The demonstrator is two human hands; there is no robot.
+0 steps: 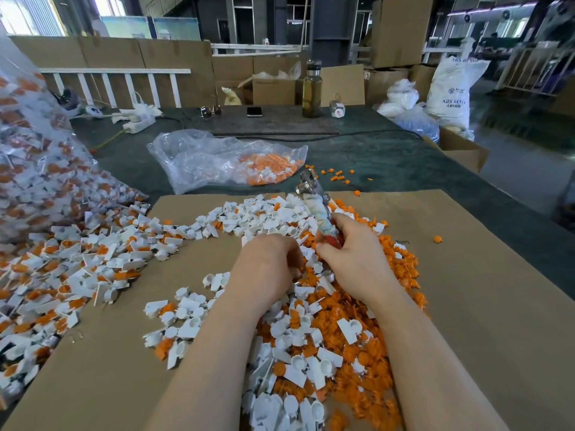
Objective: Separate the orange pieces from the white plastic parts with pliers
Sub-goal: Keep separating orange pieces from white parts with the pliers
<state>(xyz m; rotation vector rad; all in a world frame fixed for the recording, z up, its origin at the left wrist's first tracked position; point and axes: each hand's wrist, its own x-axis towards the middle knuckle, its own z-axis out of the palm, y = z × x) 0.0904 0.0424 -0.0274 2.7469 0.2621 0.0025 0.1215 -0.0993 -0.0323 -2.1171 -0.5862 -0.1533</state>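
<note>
My right hand [351, 256] grips the cloth-wrapped handles of the pliers [314, 200], whose metal jaws point up and away from me. My left hand [267, 262] has its fingers curled down into the pile just left of the right hand; what it holds is hidden. Between and under my forearms lies a heap of loose orange pieces [367, 353] mixed with white plastic parts [298, 368]. Unseparated white parts with orange inserts [77, 269] spread across the left of the cardboard sheet [466, 306].
A large clear bag of unseparated parts [40, 169] stands at the far left. Another clear bag [224, 160] holding orange pieces lies beyond the cardboard. A bottle [312, 88], a phone [254, 111] and boxes sit at the table's back.
</note>
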